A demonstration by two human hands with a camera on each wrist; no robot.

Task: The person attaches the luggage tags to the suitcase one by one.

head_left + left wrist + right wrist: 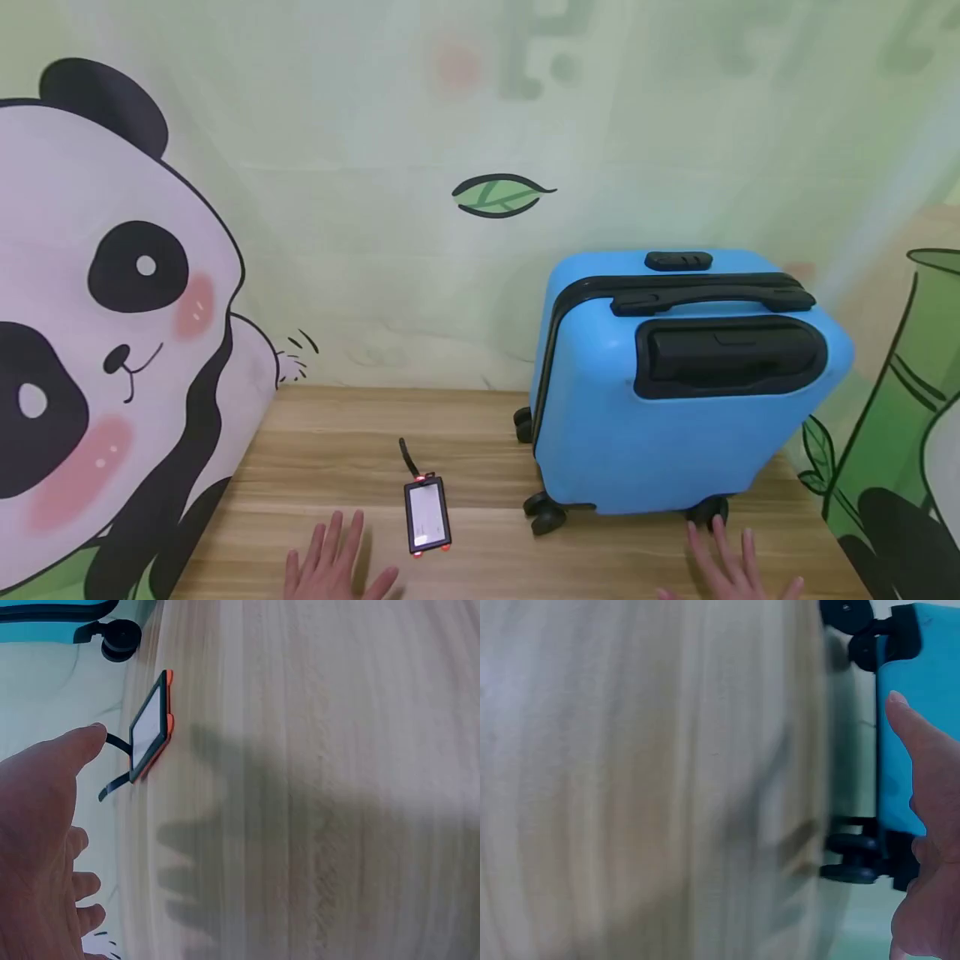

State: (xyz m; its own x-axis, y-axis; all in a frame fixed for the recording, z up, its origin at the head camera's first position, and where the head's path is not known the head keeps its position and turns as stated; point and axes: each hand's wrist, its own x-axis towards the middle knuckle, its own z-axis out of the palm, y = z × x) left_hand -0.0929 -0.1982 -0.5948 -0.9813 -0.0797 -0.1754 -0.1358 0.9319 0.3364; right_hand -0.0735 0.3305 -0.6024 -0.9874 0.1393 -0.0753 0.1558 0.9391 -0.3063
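A blue suitcase [660,454] stands upright on its black wheels at the right of the table, its black handles facing up. To its left lies a luggage tag [428,515] with a black frame, a white card, a black strap and small red-orange parts. My left hand [333,560], fingers spread and holding nothing, hovers over the wood just left of the tag. My right hand [731,567] is spread in front of the suitcase's near right wheel [707,510], also holding nothing. In the right wrist view its thumb overlaps the suitcase side [937,682].
The wooden table [337,450] runs back to a pale green backdrop [375,275] with a printed leaf. A large printed panda [150,358] fills the left side, and printed green bamboo [892,417] is at the right.
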